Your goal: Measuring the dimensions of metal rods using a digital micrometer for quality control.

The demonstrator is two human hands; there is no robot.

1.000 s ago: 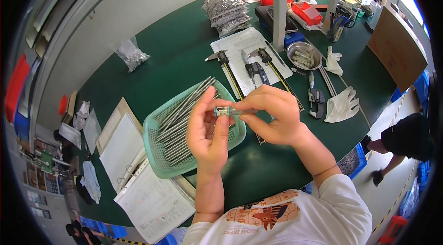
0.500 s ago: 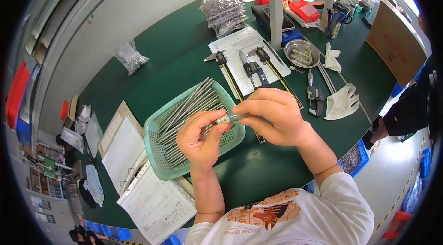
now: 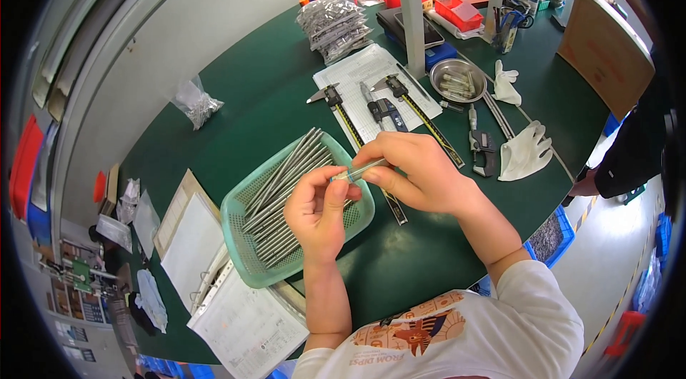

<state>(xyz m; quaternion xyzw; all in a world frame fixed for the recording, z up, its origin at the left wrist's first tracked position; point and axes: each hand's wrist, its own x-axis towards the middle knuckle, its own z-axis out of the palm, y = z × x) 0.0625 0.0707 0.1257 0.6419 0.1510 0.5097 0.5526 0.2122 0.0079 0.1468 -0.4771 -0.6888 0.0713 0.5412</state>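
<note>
- Small tube [image 3: 354, 172] pinched btwn thumb & fingers of half-curled L hand [image 3: 314, 215] & R hand [image 3: 418, 173]
- Metal rods [image 3: 280, 197] held in green basket [image 3: 233, 229], under/left of L hand
- Clear vials [image 3: 457, 85] contained in metal bowl [image 3: 453, 66], fwd-right of R hand

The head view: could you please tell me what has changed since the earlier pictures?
The small tube has tilted, right end higher; the left hand curled its fingers. It and the right hand kept hold; metal rods stayed in the green basket.
</note>
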